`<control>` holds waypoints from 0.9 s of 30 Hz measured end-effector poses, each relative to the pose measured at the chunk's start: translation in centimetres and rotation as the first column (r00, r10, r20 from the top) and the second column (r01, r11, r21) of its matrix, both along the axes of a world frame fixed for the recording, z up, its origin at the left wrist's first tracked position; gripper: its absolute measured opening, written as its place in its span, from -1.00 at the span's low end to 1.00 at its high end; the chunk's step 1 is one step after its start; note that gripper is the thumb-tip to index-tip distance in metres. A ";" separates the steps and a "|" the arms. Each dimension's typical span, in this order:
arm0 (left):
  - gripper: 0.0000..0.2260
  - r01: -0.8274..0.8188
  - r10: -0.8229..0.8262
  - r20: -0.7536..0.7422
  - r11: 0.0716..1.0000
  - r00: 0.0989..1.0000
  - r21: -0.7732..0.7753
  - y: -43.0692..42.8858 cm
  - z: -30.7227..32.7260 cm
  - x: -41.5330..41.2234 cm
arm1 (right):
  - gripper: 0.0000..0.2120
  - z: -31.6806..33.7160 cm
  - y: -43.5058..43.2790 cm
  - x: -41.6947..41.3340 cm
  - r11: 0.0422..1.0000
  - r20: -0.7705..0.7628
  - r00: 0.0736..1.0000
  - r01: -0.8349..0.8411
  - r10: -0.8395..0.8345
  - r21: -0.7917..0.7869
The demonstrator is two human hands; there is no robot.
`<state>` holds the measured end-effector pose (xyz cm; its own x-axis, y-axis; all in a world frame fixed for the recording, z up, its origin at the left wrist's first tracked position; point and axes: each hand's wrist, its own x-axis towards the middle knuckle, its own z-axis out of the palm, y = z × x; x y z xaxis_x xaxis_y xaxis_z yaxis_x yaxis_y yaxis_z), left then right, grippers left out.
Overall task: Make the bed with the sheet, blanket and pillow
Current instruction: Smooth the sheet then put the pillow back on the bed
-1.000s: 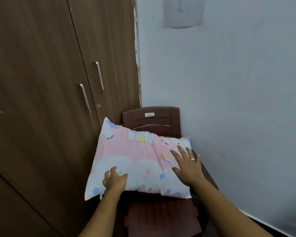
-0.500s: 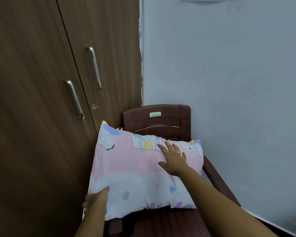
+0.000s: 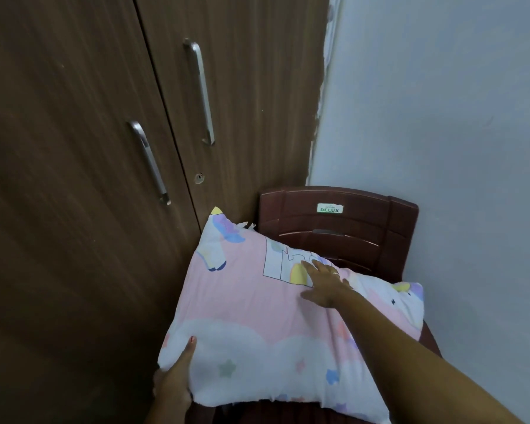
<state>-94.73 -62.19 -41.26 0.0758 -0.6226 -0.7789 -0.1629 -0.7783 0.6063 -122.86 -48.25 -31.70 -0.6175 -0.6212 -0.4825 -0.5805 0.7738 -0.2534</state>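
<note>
Head view: gripping pillow (image 3: 257,319) at its 7 o'clock corner with left hand (image 3: 173,382), thumb on top, other fingers hidden; pressing right hand (image 3: 325,287) flat, fingers spread, toward 1 o'clock. Lying across chair (image 3: 343,231); probably handling soft, light, floppy, so gripping opposite edges.

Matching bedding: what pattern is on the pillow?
The pillow is pink and white with pastel stars; head view.

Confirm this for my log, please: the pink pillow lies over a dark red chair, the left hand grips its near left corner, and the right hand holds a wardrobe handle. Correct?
Not quite: the head view shows the right hand resting flat on top of the pillow instead. The chair and the left hand gripping the near left corner are as stated.
</note>
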 end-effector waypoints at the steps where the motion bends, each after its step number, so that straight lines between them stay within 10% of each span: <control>1: -0.15 0.002 -0.002 -0.037 1.000 0.999 0.017 0.3 1.4 -0.2 | -0.21 -0.3 -0.5 -0.6 1.000 0.009 1.000 -0.023 0.023 0.005; 16: -0.73 -0.107 0.046 -0.210 0.950 0.977 -0.292 1.6 12.8 -6.1 | 0.12 -2.5 -3.1 -5.1 0.974 0.054 0.980 -0.185 0.193 -0.128; 27: -0.89 0.268 -0.586 -0.158 0.573 0.795 -0.775 5.2 25.8 -15.8 | 0.35 2.3 0.6 -10.2 0.865 0.340 0.940 0.157 0.018 -0.477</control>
<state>-110.50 -56.99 -15.43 -0.5304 -0.8478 -0.0061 -0.0078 -0.0023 1.0000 -133.02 -47.65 -29.36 -0.5317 -0.7902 -0.3048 -0.3479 0.5319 -0.7721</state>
